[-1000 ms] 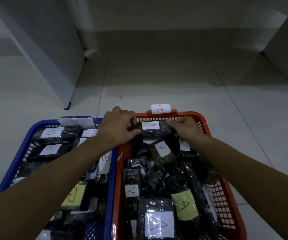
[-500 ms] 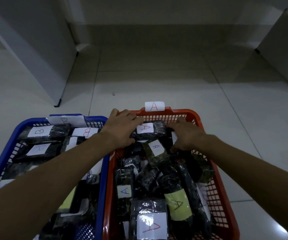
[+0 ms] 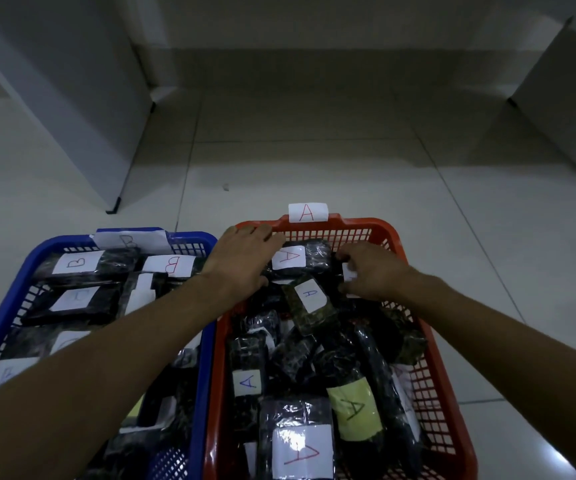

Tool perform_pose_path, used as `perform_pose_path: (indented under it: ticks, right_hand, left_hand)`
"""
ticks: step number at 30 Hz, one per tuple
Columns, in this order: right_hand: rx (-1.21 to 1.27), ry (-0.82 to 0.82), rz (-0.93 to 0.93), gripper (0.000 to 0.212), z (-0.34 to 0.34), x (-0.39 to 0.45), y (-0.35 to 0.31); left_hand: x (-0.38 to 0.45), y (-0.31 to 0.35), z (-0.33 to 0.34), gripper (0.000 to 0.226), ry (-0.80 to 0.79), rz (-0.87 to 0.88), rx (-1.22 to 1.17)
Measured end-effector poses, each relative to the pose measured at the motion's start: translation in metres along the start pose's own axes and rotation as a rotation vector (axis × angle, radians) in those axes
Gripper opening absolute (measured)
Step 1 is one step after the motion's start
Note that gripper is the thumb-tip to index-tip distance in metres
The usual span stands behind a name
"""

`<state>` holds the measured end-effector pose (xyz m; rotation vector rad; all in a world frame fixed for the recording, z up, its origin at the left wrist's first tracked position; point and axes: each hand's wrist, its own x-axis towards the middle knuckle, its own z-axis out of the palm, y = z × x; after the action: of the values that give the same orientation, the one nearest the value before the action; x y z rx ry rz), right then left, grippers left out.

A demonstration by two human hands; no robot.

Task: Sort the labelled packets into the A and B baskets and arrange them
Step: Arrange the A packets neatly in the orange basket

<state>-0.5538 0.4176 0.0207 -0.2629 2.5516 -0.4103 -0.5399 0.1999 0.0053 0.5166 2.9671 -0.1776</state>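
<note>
— How are the hands placed?

— Both forearms are stretched forward over the baskets. The left hand (image 3: 245,259) is laid palm down at the far left corner of the red plastic mesh basket (image 3: 428,344), fingers straight and spread, resting on the left end of a dark plastic-wrapped packet with a white A label (image 3: 300,258). Nothing is gripped by it. The right hand (image 3: 371,271) is held at that packet's right end with fingers curled downward; whether something is pinched there cannot be told, since the fingertips are hidden among the packets.

— Where is that packet?

— It is lying crosswise against the far wall of the red basket, below the white paper tag marked A (image 3: 308,213) fixed on the rim.

— What can be counted?

— Two baskets are seen side by side on the pale tiled floor (image 3: 314,168): the red one and a blue plastic mesh basket (image 3: 2,306) to its left. Five A labels are readable on packets in the red basket, one of them yellow. Two clear B labels are readable in the blue basket; the other labels there are blurred.
</note>
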Motion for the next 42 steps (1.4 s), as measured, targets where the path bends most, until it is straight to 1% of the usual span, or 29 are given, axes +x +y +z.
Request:
perform_pose_path:
  ticks: [1, 2, 4, 5, 9, 11, 13, 15, 17, 18, 20, 21, 22, 23, 25, 26, 27, 29, 31, 32, 33, 34, 37, 39, 40, 41, 42]
  right_hand:
    - [0.060, 0.007, 0.015, 0.038, -0.002, -0.008, -0.006]
    - [0.099, -0.004, 0.011, 0.039, -0.003, -0.015, -0.012]
    - [0.116, -0.103, 0.003, 0.051, 0.001, -0.027, -0.025]
    - [0.115, -0.143, 0.002, 0.050, 0.003, -0.030, -0.030]
    - [0.202, -0.176, 0.039, 0.023, 0.001, -0.034, -0.035]
    - [0.257, -0.184, 0.060, 0.020, -0.001, -0.036, -0.033]
    - [0.366, -0.181, 0.117, 0.014, -0.010, -0.042, -0.030]
    - [0.436, -0.147, 0.160, 0.016, -0.025, -0.049, -0.019]
    - [0.445, -0.078, 0.203, 0.021, -0.041, -0.055, -0.005]
    - [0.422, -0.018, 0.222, 0.023, -0.045, -0.057, 0.001]
    - [0.295, 0.112, 0.224, 0.026, -0.046, -0.055, 0.011]
    - [0.207, 0.163, 0.207, 0.028, -0.043, -0.051, 0.013]
    - [0.116, 0.194, 0.190, 0.031, -0.039, -0.046, 0.014]
    - [0.037, 0.208, 0.178, 0.033, -0.033, -0.040, 0.015]
    - [-0.047, 0.223, 0.166, 0.035, -0.023, -0.032, 0.015]
    - [-0.076, 0.239, 0.160, 0.034, -0.018, -0.029, 0.015]
    - [-0.114, 0.259, 0.148, 0.033, -0.013, -0.029, 0.015]
    - [-0.190, 0.311, 0.114, 0.028, -0.007, -0.030, 0.016]
    - [-0.209, 0.350, 0.095, 0.025, -0.006, -0.035, 0.017]
    - [-0.211, 0.352, 0.096, 0.027, -0.008, -0.039, 0.017]
    - [-0.225, 0.328, 0.105, 0.034, -0.011, -0.044, 0.016]
    - [-0.255, 0.265, 0.113, 0.042, -0.014, -0.049, 0.015]
    - [-0.380, -0.061, 0.078, 0.059, -0.021, -0.061, 0.012]
    - [-0.413, -0.254, 0.032, 0.068, -0.022, -0.066, 0.012]
    - [-0.429, -0.305, 0.017, 0.073, -0.021, -0.067, 0.012]
    - [-0.473, -0.308, -0.001, 0.078, -0.018, -0.068, 0.013]
    - [-0.536, -0.277, -0.021, 0.082, -0.014, -0.069, 0.014]
  left_hand:
    - [0.000, 0.000, 0.000, 0.071, 0.006, -0.009, -0.007]
    - [0.000, 0.000, 0.001, 0.071, 0.016, -0.018, -0.002]
    - [0.002, 0.001, 0.002, 0.072, 0.019, -0.023, 0.011]
    - [0.002, 0.002, 0.002, 0.072, 0.018, -0.024, 0.007]
    - [0.002, -0.001, -0.001, 0.067, 0.007, -0.003, -0.056]
    - [0.001, -0.004, -0.004, 0.061, 0.001, -0.004, -0.078]
    - [0.001, -0.005, -0.007, 0.056, 0.000, -0.020, -0.080]
    - [0.000, -0.003, -0.008, 0.054, -0.002, -0.026, -0.079]
    - [0.000, -0.001, -0.010, 0.050, 0.020, -0.020, -0.088]
    - [-0.001, 0.000, -0.012, 0.047, 0.036, -0.018, -0.106]
    - [0.000, 0.003, -0.016, 0.039, 0.053, -0.016, -0.171]
    - [0.002, 0.004, -0.019, 0.033, 0.030, -0.013, -0.218]
    - [0.002, 0.006, -0.023, 0.029, -0.029, -0.007, -0.283]
    - [0.002, 0.009, -0.026, 0.027, -0.132, -0.003, -0.364]
    - [-0.002, 0.020, -0.033, 0.035, -0.377, 0.012, -0.487]
    - [-0.005, 0.026, -0.035, 0.041, -0.463, 0.019, -0.502]
    - [-0.008, 0.033, -0.035, 0.047, -0.517, 0.022, -0.505]
    - [-0.012, 0.043, -0.031, 0.055, -0.561, 0.021, -0.496]
    - [-0.015, 0.050, -0.028, 0.061, -0.571, 0.008, -0.491]
    - [-0.015, 0.051, -0.028, 0.063, -0.576, -0.010, -0.506]
    - [-0.014, 0.051, -0.028, 0.062, -0.584, -0.035, -0.535]
    - [-0.013, 0.050, -0.030, 0.059, -0.592, -0.059, -0.575]
    - [-0.008, 0.041, -0.037, 0.046, -0.632, -0.095, -0.692]
    - [-0.009, 0.038, -0.038, 0.049, -0.685, -0.091, -0.686]
    - [-0.010, 0.040, -0.037, 0.054, -0.698, -0.088, -0.664]
    - [-0.012, 0.043, -0.034, 0.058, -0.689, -0.092, -0.648]
    - [-0.013, 0.046, -0.032, 0.062, -0.658, -0.104, -0.641]
